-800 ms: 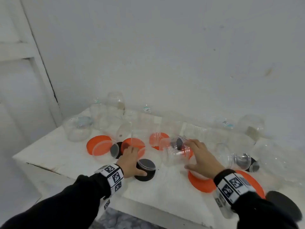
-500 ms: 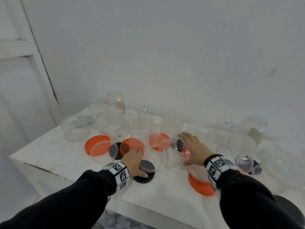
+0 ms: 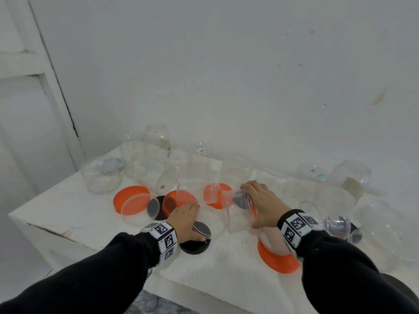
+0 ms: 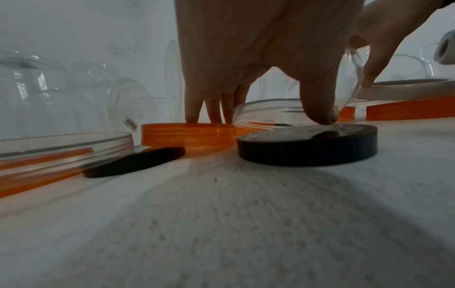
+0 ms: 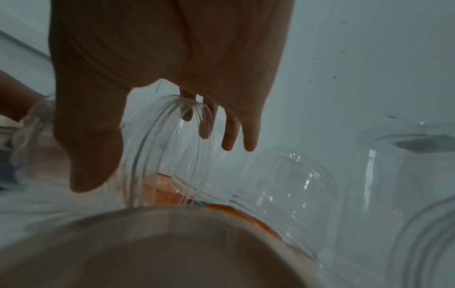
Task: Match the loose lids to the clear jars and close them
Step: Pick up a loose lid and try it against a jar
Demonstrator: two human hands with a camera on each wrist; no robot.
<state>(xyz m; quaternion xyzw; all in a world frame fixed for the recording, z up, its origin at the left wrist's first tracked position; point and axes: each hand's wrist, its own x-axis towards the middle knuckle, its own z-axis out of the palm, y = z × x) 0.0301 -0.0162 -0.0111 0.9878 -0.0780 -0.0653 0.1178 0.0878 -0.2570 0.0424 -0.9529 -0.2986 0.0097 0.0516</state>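
A black lid (image 3: 194, 244) lies near the front of the white table (image 3: 68, 207). My left hand (image 3: 189, 219) rests on it: the thumb (image 4: 320, 115) presses its top, and the fingers (image 4: 211, 115) reach down onto an orange lid (image 4: 187, 136) behind. To its right, my right hand (image 3: 254, 206) grips a clear jar (image 3: 235, 217) that is tipped on its side. In the right wrist view the fingers (image 5: 229, 136) curl over the jar's threaded rim (image 5: 157, 148), with the thumb on the near side.
Several clear jars (image 3: 99, 177) stand or lie along the back wall and at the right. Orange lids (image 3: 129, 196) and a second black lid (image 3: 158, 208) lie left of my hands. Under my right wrist a jar sits in an orange lid (image 3: 278, 262). The table's front edge is close.
My right hand has slid left and away over the clear jar and tipped it further. The left hand has stayed on the black lid.
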